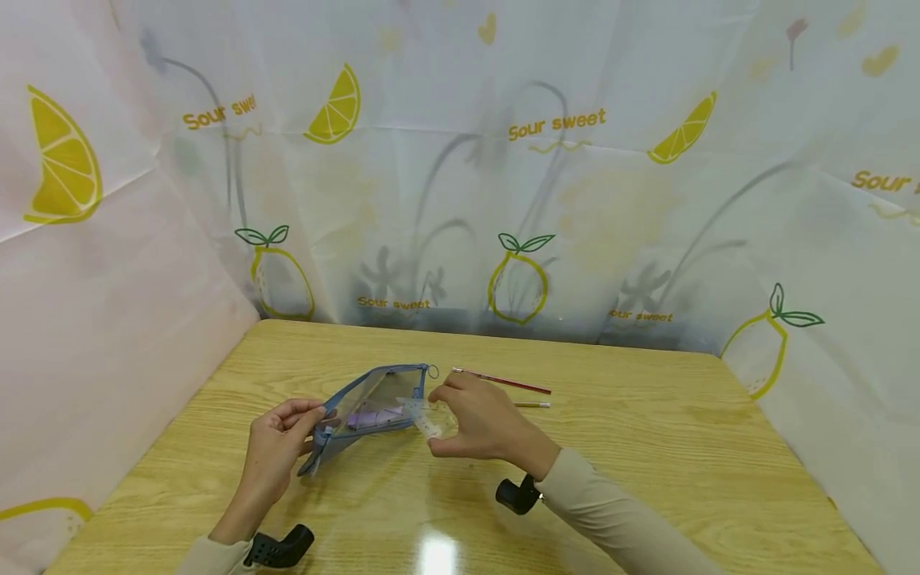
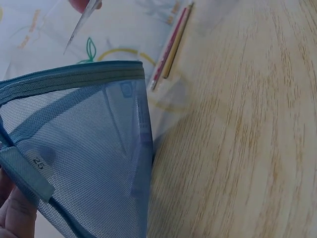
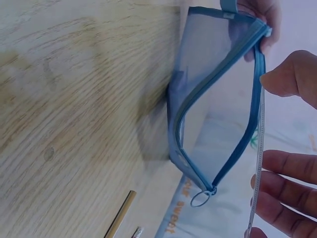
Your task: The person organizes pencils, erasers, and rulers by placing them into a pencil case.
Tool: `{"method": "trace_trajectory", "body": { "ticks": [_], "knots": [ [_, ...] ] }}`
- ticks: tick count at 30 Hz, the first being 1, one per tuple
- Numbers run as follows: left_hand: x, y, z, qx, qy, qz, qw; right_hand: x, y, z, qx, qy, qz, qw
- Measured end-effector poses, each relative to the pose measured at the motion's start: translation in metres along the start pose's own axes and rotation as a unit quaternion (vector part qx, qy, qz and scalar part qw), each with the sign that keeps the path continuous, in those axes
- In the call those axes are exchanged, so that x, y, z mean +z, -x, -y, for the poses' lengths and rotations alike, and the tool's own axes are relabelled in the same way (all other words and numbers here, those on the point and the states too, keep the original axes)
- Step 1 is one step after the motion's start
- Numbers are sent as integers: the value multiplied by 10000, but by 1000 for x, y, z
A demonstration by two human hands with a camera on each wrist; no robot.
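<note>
My left hand [image 1: 267, 449] grips one end of a blue mesh zip pouch [image 2: 84, 134], which is unzipped, its mouth spread wide. Inside the pouch lies a purple item [image 1: 375, 418] whose kind I cannot tell. At the pouch's right end, my right hand [image 1: 480, 419] holds a clear plastic set square [image 1: 436, 418] between thumb and fingers. The set square looks thin and edge-on in the right wrist view, beside the pouch's mouth; one pointed corner shows in the left wrist view. A ring pull [image 3: 200, 199] hangs at the zip's end.
Behind the right hand, a red pencil [image 1: 512, 383] and a light wood-coloured pencil [image 1: 533, 405] lie on the wooden table [image 1: 647, 447]. White sheeting [image 1: 431, 184] with lemon prints encloses the table at the back and sides.
</note>
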State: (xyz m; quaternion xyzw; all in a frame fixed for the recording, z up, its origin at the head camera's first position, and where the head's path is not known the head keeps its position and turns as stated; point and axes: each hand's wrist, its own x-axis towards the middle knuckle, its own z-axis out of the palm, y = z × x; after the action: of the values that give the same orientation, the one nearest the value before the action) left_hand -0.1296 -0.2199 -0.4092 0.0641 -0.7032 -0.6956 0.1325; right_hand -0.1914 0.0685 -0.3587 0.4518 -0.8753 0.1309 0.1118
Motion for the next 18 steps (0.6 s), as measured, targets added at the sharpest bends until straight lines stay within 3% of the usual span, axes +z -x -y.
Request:
{"method": "trace_trajectory", "body": {
  "ticks": [18],
  "knots": [
    [-1,-1,3,49,68,-52,10000,7,-19,3,195,-51,393,9990]
  ]
}}
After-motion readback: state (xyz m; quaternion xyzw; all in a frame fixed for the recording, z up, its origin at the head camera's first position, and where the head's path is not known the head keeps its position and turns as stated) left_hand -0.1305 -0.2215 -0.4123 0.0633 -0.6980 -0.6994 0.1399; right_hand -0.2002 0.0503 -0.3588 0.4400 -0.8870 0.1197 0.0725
